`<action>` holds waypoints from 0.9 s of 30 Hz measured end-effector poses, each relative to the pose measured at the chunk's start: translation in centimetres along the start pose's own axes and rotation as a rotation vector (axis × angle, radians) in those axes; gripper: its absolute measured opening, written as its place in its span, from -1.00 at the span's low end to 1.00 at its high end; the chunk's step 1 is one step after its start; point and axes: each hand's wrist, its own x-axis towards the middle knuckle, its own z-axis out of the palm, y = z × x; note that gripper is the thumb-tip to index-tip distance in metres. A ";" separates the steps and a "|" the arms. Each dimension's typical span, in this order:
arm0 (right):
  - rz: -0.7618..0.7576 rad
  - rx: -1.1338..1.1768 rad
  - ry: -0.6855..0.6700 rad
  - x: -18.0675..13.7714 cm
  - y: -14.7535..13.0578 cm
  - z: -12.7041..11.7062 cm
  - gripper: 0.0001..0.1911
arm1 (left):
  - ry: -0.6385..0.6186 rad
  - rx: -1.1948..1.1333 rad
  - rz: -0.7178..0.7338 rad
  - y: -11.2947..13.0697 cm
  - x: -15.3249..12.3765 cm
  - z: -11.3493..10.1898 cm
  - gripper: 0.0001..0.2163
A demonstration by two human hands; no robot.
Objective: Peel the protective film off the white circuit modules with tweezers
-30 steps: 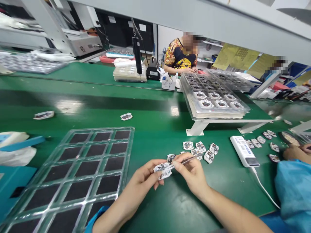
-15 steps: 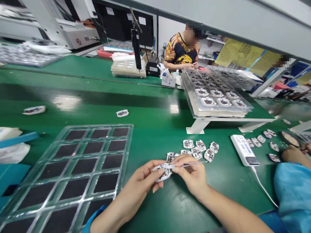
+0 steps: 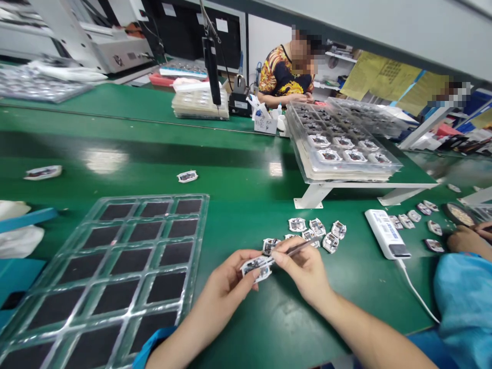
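Note:
My left hand [image 3: 230, 287] pinches a small white electronic housing [image 3: 262, 274] between thumb and fingers, its open side with the inner parts facing up. Tweezers [image 3: 302, 247] are held in my right hand [image 3: 303, 269], between thumb and fingers. Their tips reach onto the housing's top; whether they grip a part there is too small to tell. Just beyond my hands, several similar white housings [image 3: 317, 227] lie loose on the green bench [image 3: 238, 215]. One of them [image 3: 270, 245] sits right behind the held housing.
A clear tray with dark square pockets [image 3: 130, 261] lies to the left. Filled trays [image 3: 346, 148] are stacked on a white stand [image 3: 313, 197]. A white box with a cable [image 3: 388, 234] is at right, near a co-worker's blue sleeve [image 3: 463, 302]. An electric screwdriver [image 3: 211, 69] hangs at the back.
The tweezers have turned in my right hand and now show a broader grey side. The held housing is tilted a little differently. My left hand keeps its hold.

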 end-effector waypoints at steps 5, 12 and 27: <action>0.092 0.048 0.029 0.2 0.1 0.1 -0.84 | 0.027 0.025 0.036 0.0 0.0 0.1 -0.73; 0.099 0.061 0.045 0.3 0.0 0.2 -0.86 | 0.023 0.038 0.050 -0.4 -0.1 0.2 -0.73; 0.028 0.028 0.047 0.2 0.0 -0.1 -0.94 | -0.018 0.037 0.086 -0.4 -0.1 -0.1 -0.75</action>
